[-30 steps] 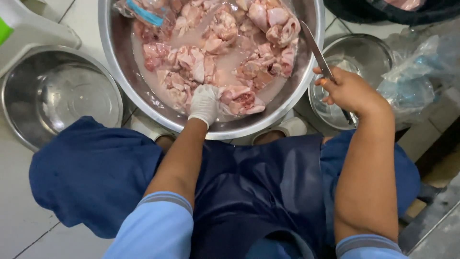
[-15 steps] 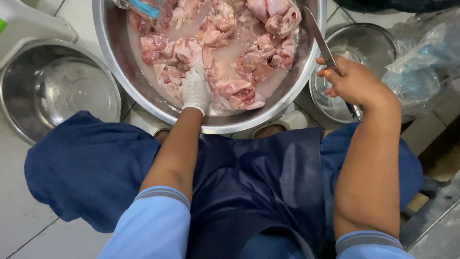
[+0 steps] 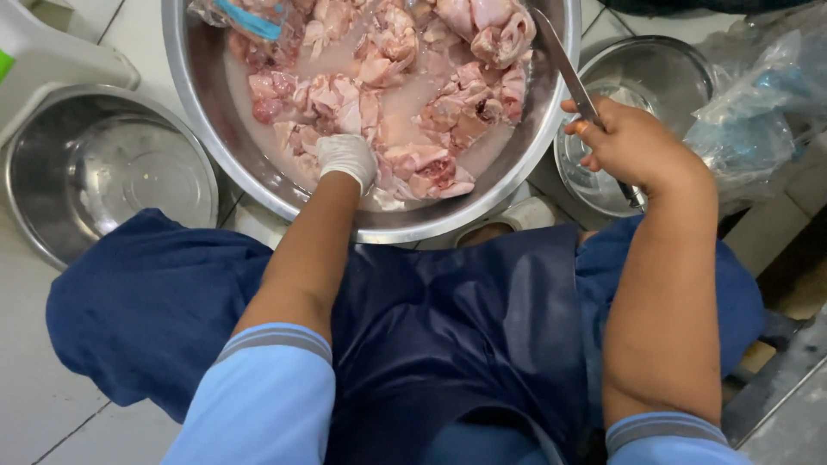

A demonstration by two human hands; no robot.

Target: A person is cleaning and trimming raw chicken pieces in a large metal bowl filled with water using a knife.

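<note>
A large steel basin (image 3: 203, 146) in front of me holds several raw chicken pieces (image 3: 431, 112) in pinkish water. My left hand (image 3: 346, 158), in a white glove, reaches down into the near side of the basin and rests on the meat. Whether it grips a piece is hidden. My right hand (image 3: 629, 142), bare, is closed around a knife (image 3: 564, 65) whose blade points up and away over the basin's right rim. A clear plastic bag with a blue band (image 3: 245, 17) lies in the basin at the top left.
An empty steel bowl (image 3: 103, 176) stands on the tiled floor at left, a smaller steel bowl (image 3: 663, 69) at right behind my knife hand. Crumpled clear plastic bags (image 3: 758, 103) lie far right. My dark blue apron (image 3: 448, 327) covers my lap.
My gloved left hand has shifted slightly left and deeper among the chicken pieces. The right hand with the knife stays beside the basin rim.
</note>
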